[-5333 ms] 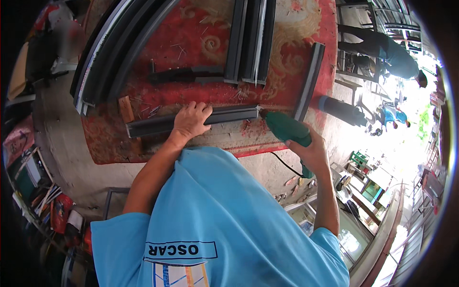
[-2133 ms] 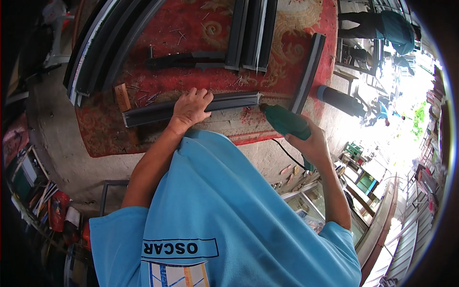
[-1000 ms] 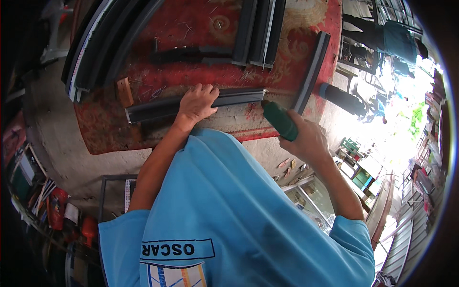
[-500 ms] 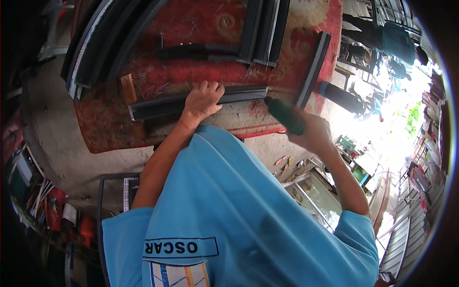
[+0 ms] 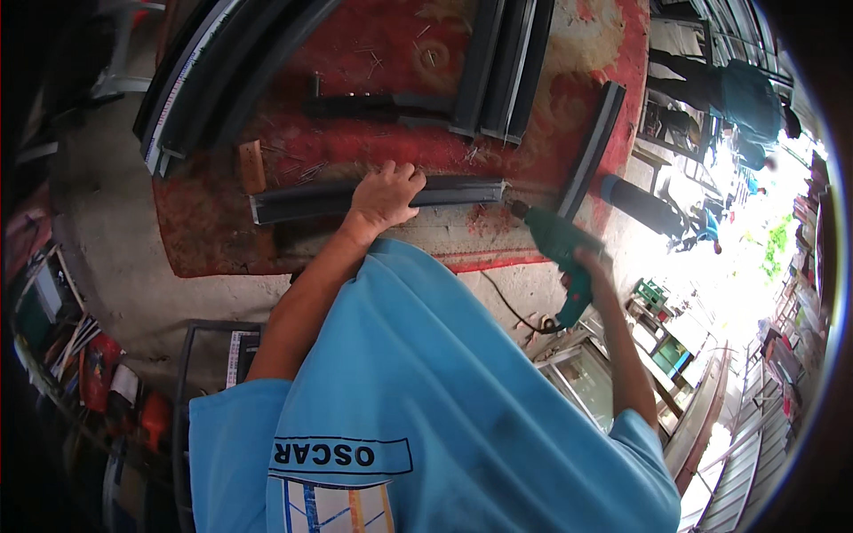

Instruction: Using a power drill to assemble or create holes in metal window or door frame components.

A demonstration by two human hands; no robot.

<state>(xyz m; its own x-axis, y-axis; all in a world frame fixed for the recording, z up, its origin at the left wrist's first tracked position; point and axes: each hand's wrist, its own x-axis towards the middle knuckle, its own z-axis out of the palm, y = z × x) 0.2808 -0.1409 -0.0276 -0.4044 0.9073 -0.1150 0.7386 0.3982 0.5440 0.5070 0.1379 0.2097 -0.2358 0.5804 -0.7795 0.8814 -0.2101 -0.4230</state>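
A short dark metal profile point(image 5: 302, 202) lies crosswise near the front edge of a red-covered table. Over its middle is my left hand point(image 5: 387, 194), fingers curled around it and pressing it down. My right hand point(image 5: 593, 274) is closed around the handle of a green power drill point(image 5: 558, 238), whose cord hangs below the grip. The drill's dark chuck points up and left, just short of the profile's right end and apart from it. Whether a bit is fitted is too small to make out.
A small wooden block point(image 5: 253, 167) touches the area beside the profile's left end. Long dark profiles point(image 5: 227, 80) lie at the far left, more point(image 5: 502, 67) at the far middle. Another profile point(image 5: 591, 151) slants near the right edge. The worn red table cover point(image 5: 204, 235) carries scattered thin metal bits. Someone in blue stands at far right.
The drill has swung back from the profile's end, down and to the right, so its body and cord show now. My left hand stays on the profile. The whole view has shifted slightly.
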